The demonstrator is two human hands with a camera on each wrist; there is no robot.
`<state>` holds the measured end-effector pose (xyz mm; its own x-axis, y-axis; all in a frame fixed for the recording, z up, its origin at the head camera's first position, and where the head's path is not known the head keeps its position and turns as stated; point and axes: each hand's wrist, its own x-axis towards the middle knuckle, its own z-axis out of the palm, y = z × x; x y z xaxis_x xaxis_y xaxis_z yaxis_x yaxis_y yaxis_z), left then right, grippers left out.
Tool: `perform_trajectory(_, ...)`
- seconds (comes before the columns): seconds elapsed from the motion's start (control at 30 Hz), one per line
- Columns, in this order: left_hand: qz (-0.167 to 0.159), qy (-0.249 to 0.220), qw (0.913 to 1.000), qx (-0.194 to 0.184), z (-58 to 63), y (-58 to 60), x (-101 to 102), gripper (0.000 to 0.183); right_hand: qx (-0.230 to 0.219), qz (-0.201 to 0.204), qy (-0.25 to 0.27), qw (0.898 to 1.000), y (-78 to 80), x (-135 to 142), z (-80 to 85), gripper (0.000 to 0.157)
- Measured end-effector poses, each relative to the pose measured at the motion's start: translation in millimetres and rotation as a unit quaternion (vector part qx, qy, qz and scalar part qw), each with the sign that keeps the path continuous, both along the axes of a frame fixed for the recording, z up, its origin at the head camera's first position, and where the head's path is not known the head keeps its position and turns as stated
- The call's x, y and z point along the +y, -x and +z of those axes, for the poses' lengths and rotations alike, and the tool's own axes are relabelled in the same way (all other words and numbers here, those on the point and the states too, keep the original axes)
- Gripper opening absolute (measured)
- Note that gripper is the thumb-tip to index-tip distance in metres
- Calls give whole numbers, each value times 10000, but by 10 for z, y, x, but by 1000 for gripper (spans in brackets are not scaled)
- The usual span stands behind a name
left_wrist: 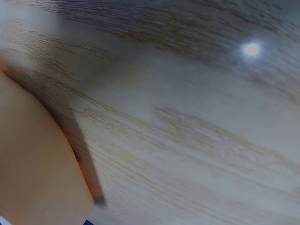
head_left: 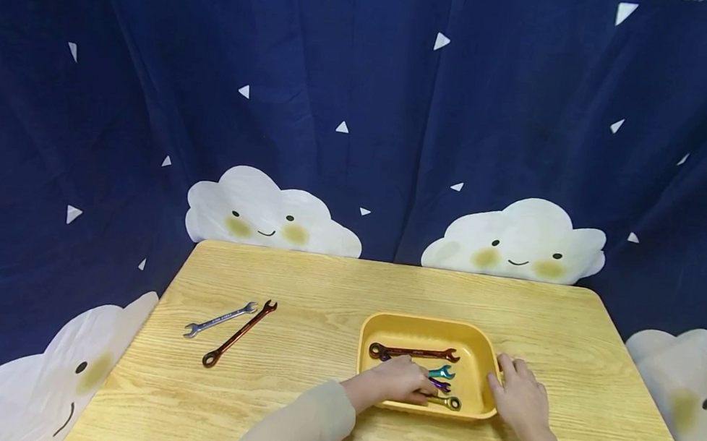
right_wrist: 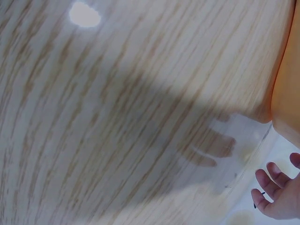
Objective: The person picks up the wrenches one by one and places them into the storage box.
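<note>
A yellow tray holds several wrenches. Inside lie a red ratcheting wrench, a teal wrench, a purple wrench and a gold wrench. My left hand reaches over the near left wall, fingers pointing down beside the gold wrench's shaft. Its fingertips are hidden, so a grip cannot be made out. At the tray's right rim is my right hand, thumb by the edge and fingers spread. The right wrist view shows that hand with loosely bent fingers and no tool.
On the table's left side lie a silver open-end wrench and a dark red ratcheting wrench. A wood-grain table bears everything. Behind it hangs a dark blue curtain with clouds. Both wrist views show mainly tabletop and tray wall.
</note>
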<state>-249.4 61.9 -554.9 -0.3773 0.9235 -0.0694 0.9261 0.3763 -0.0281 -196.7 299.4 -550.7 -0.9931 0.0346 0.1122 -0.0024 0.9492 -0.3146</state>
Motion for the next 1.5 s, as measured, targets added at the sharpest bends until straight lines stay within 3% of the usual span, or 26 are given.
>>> perform_trajectory(0.3, 125, -265, 9995, -117, 35, 0, -34, 30, -56, -7, -1, 10000, 4, -1, 2, 41)
perform_trajectory(0.77, 543, -925, 9940, 212, 165, 23, -191, 38, -38, 1, -29, 10000, 7, 2, -8, 43)
perform_trajectory(0.93, 787, -986, 9919, 176, 187, 59, -249, 43, -38, 0, -17, 10000, 7, 5, -14, 42)
perform_trajectory(1.13, 1104, -1143, 9871, 170, 195, 113, -328, 44, -44, 2, -35, 10000, 13, 12, -33, 43)
perform_trajectory(1.5, 1344, -1769, 9743, 364, 163, 228, -522, 42, 29, 17, -46, 10000, 14, 14, -29, 42)
